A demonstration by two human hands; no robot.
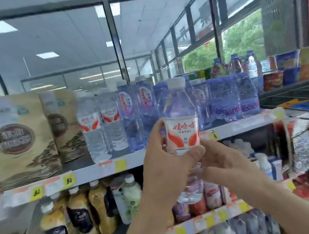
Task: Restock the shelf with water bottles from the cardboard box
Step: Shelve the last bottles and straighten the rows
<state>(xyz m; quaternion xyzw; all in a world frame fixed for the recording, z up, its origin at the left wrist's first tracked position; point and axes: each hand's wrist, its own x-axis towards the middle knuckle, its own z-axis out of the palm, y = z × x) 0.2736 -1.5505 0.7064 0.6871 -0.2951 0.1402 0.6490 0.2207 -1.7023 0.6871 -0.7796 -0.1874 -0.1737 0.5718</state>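
Clear plastic under a white cap, carrying clear water: gripping the water bottle (180, 110) upright in mid-air, just in front of the top shelf (89, 172) and not resting on it. Wrapping the left hand (164, 155) round the red-and-white label, fingers curling behind it and the thumb clamping across the front just below. Closing the right hand (225, 160) on the lower body from the right, fingers bending onto the plastic, their tips disappearing behind the left hand. Catching the bottle's base only between the two wrists, blurred; failing to make out the water level.

Looking past it at two matching bottles (92, 130) standing on that shelf to the left, then purple-tinted bottles (129, 116) beside them, then shrink-wrapped packs (228, 101) bundling more purple ones to the right. Taking in tan paper bags (11, 139) at the far left, sealed, contents unseen. Glimpsing capped drink bottles (101, 206) of yellow-brown liquid on the shelf below, and printed cups (290, 75) stacked at the far right, all smeared by motion and unreadable.
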